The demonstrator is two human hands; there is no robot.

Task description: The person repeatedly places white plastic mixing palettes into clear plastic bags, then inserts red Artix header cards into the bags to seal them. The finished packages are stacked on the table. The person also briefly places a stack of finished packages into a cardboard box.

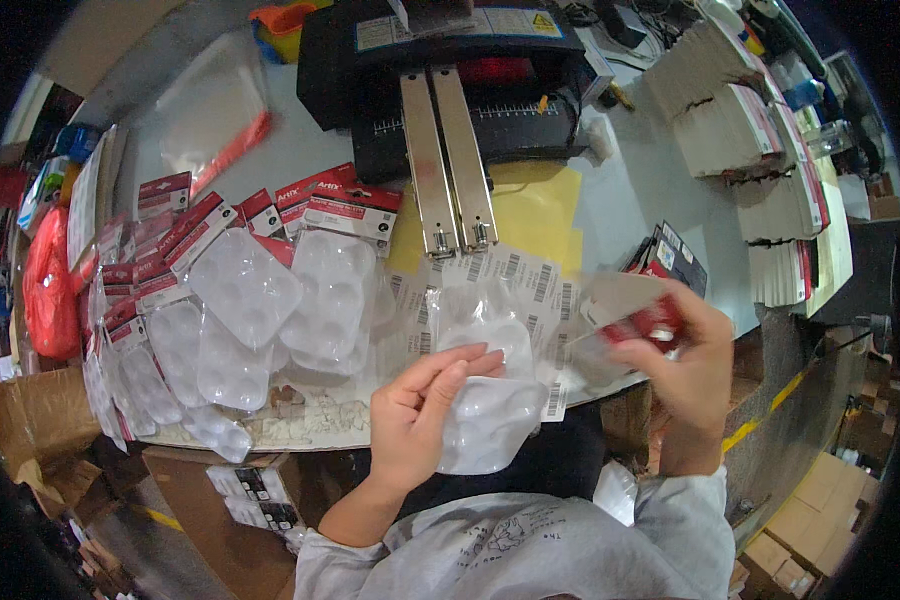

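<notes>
1. White plastic palette (pixel 490 428): at six o'clock from the centre, by the table's near edge; glossy, rounded corners, shallow round wells. Whether the white piece above it is separate cannot be told.
2. Left hand (pixel 410 408): at seven o'clock; partly closed, fingers extended together, thumb drawn in, gripping the palette's left side.
3. Right hand (pixel 688 345): at four o'clock; blurred, closed between thumb and fingers on a red-and-white card (pixel 648 322), its print smeared.
4. Barcode label sheet (pixel 542 285): at three o'clock, close to centre; rows of black bars on white.
5. Bagged palettes (pixel 245 290): heap at nine o'clock; clear bags, red-and-white header cards (pixel 350 207) with white lettering and round marks.
6. Black machine (pixel 330 65): at twelve o'clock; two metal bars, ruled scale, blue-and-white label, yellow warning triangle.
7. Card stacks (pixel 770 190): at two o'clock; white edges, red trim.
</notes>
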